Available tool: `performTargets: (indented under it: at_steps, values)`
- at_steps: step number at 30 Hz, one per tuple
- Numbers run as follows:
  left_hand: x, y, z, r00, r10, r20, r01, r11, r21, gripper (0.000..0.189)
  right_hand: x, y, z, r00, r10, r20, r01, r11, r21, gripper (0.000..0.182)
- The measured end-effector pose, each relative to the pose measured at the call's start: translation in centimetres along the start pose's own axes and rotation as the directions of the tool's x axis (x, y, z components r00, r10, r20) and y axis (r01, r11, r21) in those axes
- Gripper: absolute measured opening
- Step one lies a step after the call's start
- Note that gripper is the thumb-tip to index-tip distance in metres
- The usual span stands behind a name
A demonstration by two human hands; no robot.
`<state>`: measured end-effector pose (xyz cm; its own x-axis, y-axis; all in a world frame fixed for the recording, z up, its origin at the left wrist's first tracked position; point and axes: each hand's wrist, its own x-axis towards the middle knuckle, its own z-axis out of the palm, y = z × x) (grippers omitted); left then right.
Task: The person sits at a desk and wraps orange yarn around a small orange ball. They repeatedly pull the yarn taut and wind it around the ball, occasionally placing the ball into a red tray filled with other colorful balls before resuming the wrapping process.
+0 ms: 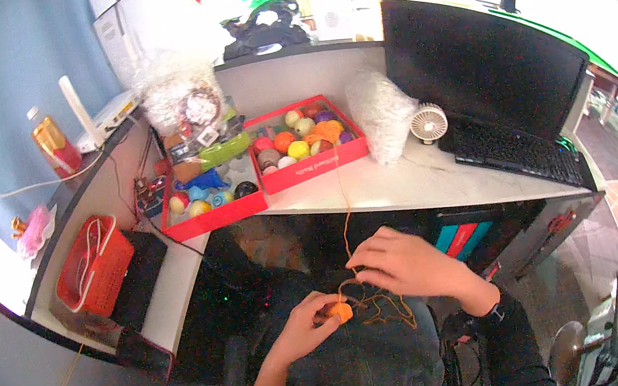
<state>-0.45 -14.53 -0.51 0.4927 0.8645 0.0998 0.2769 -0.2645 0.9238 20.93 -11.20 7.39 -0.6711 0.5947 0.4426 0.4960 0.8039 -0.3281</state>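
Between the fingers of my left hand [306, 328] sits a small orange ball of yarn [340, 311], held above my lap. My right hand [399, 264] is up and to the right of it, with thumb and fingertips pinching the orange yarn strand [347, 229]. From there the strand runs up over the desk edge to an orange yarn bundle [329, 130] in the right red box. Loose loops of orange yarn [388, 309] lie on my lap below my right hand.
Two open red boxes [314, 172] with balls stand on the white desk [370, 185]. Plastic-wrapped packing [379, 118], a small fan [428, 123] and a black laptop [478, 64] are to the right. At the left are a red basket [93, 268], a bottle [55, 144] and a router [112, 116].
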Motion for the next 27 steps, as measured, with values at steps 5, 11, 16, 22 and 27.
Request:
performTargets:
  at_steps: [5, 11, 16, 22, 27]
  values:
    - [1.9, 2.3, 0.7, 0.976, 0.118, 0.182, -0.046, 0.933, -0.357, 0.029, -3.2, -0.6, 3.1, 0.989, 0.146, 0.035, -0.146, 0.881, 0.45, 0.036]
    - [2.9, 0.3, 2.0, 0.992, 0.026, 0.125, 0.111, 0.307, -0.945, 0.024, -5.3, -1.3, 4.9, 0.807, 0.514, 0.292, -0.555, 0.489, 0.673, 0.03]
    - [3.4, 0.3, 3.3, 0.994, -0.04, 0.098, 0.105, 0.239, -0.965, 0.02, -6.9, -1.9, 6.3, 0.875, 0.472, 0.108, -0.465, 0.757, 0.458, 0.017]
    - [3.8, 1.1, 4.1, 0.983, -0.172, -0.063, 0.032, 0.504, -0.863, 0.018, -7.4, -2.9, 5.9, 0.924, 0.372, 0.089, -0.377, 0.848, 0.372, 0.017]
    - [3.3, 0.8, 3.5, 0.994, -0.101, 0.044, 0.059, 0.153, -0.986, 0.018, -7.7, -1.8, 5.8, 0.883, 0.438, 0.17, -0.469, 0.847, 0.25, 0.02]
